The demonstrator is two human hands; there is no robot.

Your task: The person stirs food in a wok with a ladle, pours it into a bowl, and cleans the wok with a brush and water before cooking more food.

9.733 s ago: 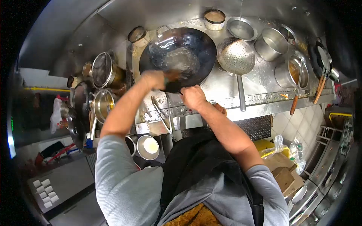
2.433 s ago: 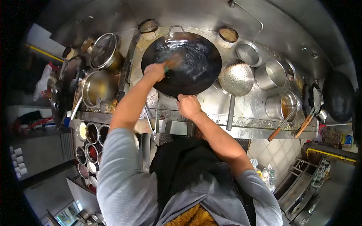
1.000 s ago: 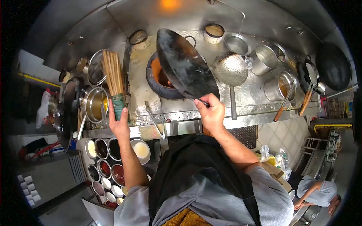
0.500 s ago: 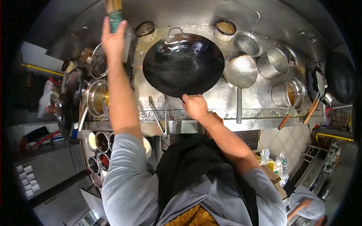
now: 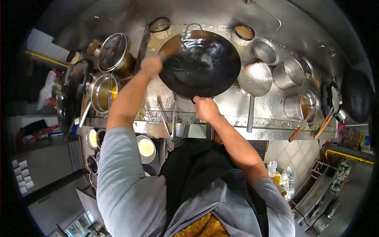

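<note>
Condiment bowl (image 5: 146,148) seen nearest, left of apron; right hand (image 5: 206,109) closed tight round near handle of wok (image 5: 201,63), handle itself hidden by fist; wok seated at centre of steel range (image 5: 237,102); judged heavy, rigid, probably hot and slick, best gripped at handle; left hand (image 5: 152,65) clenched on bamboo brush (image 5: 170,48), blurred, laid over wok's far-left rim; brush judged light, stiff; perforated skimmer (image 5: 255,78) lying right of wok.
</note>
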